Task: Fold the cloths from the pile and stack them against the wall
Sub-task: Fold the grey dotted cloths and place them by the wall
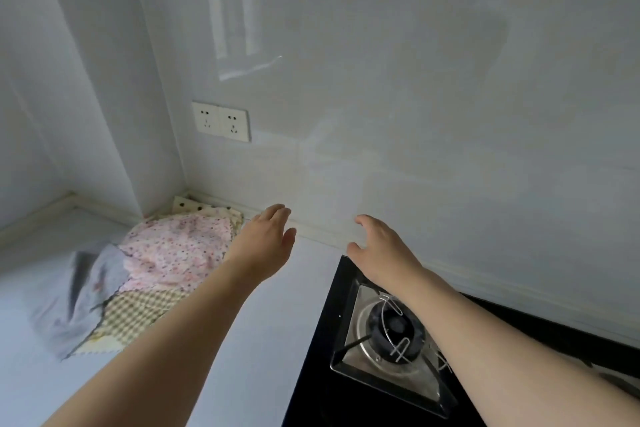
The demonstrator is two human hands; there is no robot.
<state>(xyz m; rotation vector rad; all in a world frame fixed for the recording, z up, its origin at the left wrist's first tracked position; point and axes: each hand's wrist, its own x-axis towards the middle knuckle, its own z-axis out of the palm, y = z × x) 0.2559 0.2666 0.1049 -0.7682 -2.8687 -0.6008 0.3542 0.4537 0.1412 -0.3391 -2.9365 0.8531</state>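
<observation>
Head view: one wide-angle frame, looking forward and down at a white tabletop (263, 315) set in a wall corner
Left hand (268, 239): reaches forward over the tabletop toward the back wall (415, 97); grip wide, fingers straight and together, holding nothing; it hangs just beside the right edge of the cloth pile
Right hand (377, 246): reaches forward near the base of the back wall; grip wide, fingers relaxed and slightly spread, holding nothing; its wrist lies above the far corner of the hob
Cloth pile (152, 274): lies on the tabletop in the corner, at the left of the frame, touching or close to the wall; unfolded and overlapping
Pink floral cloth (180, 250): on top of the pile, rumpled
Checked cloth (138, 312): below the floral one, nearer the camera; zigzag edge visible
Grey cloth (79, 295): at the left of the pile; blurred
Dotted cloth (188, 206): at the back of the pile, against the wall strip
Hob (318, 357): black glass, right of the pile; one burner (396, 329) with a wire pan support, under the right forearm
Double socket (221, 121): on the back wall, above the pile
</observation>
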